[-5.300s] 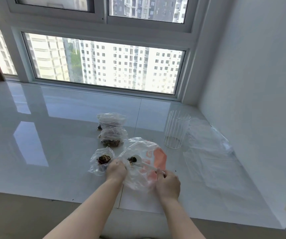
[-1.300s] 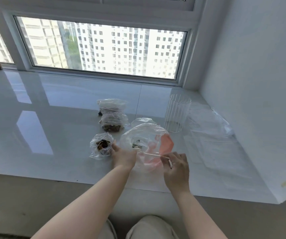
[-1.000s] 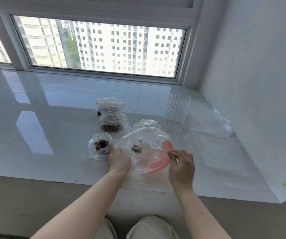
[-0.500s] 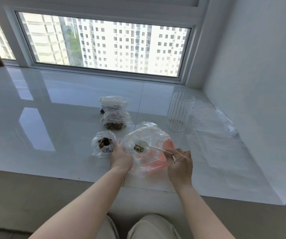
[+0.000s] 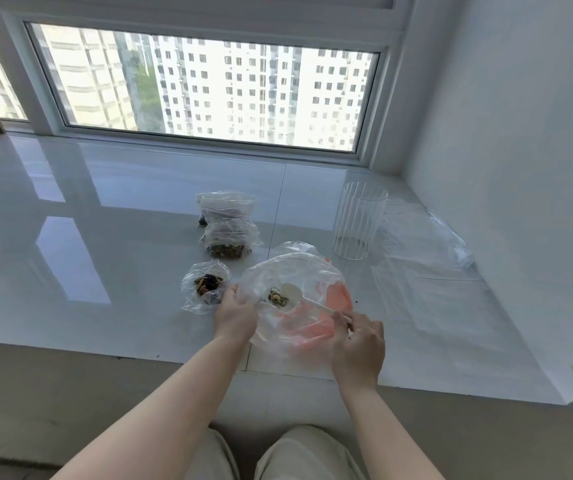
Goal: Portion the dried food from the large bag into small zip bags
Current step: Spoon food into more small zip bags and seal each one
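Note:
The large clear bag with an orange print lies open on the white sill, a small heap of dried food inside it. My left hand grips the bag's left rim. My right hand pinches the handle of a white plastic spoon, whose bowl sits in the bag beside the food. Just left of my left hand stands an open small zip bag with dark dried food in it. Two more filled small bags lie behind it.
A ribbed clear glass stands at the right rear of the large bag. Flat empty clear bags are spread along the right wall. The sill's front edge runs just below my hands; my knees show beneath it.
The spoon's bowl has stayed in the large bag by the food while my right hand shifted slightly on the handle. My left hand has kept its hold on the rim. The camera tilted a little.

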